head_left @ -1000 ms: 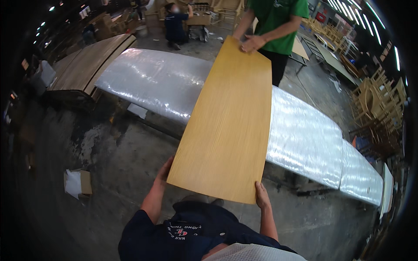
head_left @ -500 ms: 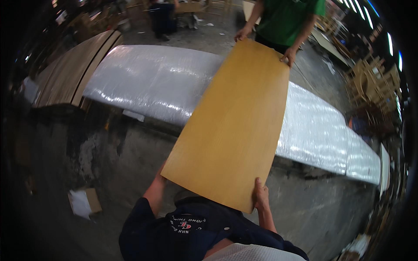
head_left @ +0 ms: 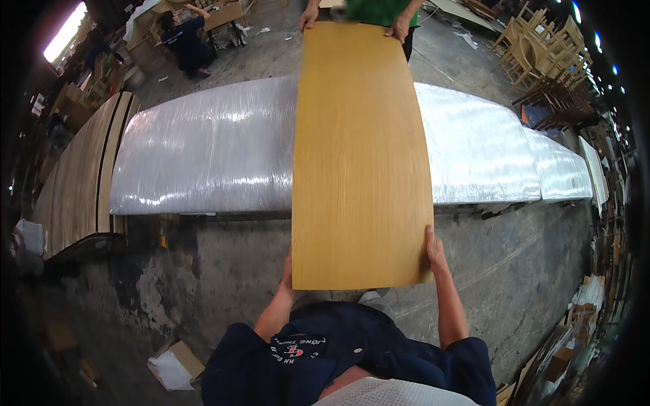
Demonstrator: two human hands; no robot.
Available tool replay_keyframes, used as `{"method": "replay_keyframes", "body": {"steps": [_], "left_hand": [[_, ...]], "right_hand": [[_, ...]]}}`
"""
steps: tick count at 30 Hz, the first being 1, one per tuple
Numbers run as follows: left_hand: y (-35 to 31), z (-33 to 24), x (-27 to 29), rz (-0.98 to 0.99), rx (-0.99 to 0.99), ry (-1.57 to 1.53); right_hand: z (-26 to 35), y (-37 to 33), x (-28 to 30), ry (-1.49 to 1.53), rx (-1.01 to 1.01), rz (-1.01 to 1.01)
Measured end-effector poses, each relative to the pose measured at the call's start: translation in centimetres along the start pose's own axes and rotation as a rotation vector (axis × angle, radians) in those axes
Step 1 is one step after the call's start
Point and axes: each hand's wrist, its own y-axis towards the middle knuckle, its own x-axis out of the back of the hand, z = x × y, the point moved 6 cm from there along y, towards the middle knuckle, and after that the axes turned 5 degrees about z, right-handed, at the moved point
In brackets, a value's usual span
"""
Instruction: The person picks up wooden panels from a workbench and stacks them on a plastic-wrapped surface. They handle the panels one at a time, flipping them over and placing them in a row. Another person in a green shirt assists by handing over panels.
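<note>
A long wooden board (head_left: 362,155) with a yellow-brown grain stretches away from me across a wrapped stack. My left hand (head_left: 288,274) grips its near left edge, the fingers mostly hidden behind it. On the near right edge my right hand (head_left: 435,250) is closed, with the thumb along the side. A co-worker in a green shirt holds the far end, one hand (head_left: 309,16) at the left corner and the other hand (head_left: 400,28) at the right. Beneath the board, clear plastic film covers the stack (head_left: 203,145) on both sides.
Brown panels (head_left: 78,172) stand stacked at the left end of the wrapped row. Wooden chairs (head_left: 535,47) are piled far right. Another person (head_left: 184,40) crouches at the far left. A cardboard piece with white paper (head_left: 177,365) lies on the concrete floor.
The board has swung from a slant to nearly straight ahead of me, its far end moving left. Both my hands and the co-worker's still hold it.
</note>
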Motion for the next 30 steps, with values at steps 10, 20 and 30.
{"method": "replay_keyframes", "body": {"steps": [10, 20, 30], "left_hand": [[2.8, -2.2, 2.3, -0.138, -0.004, 0.270], [3.1, -16.2, -14.8, -0.700, -0.578, 1.486], [16.1, 6.1, -35.9, -0.255, -0.378, 2.325]], "right_hand": [[3.9, 5.9, -0.1, -0.146, 0.119, 0.016], [5.6, 5.5, 2.3, -0.190, 0.228, 0.180], [-6.4, -2.2, 12.7, -0.155, -0.011, 0.696]]}}
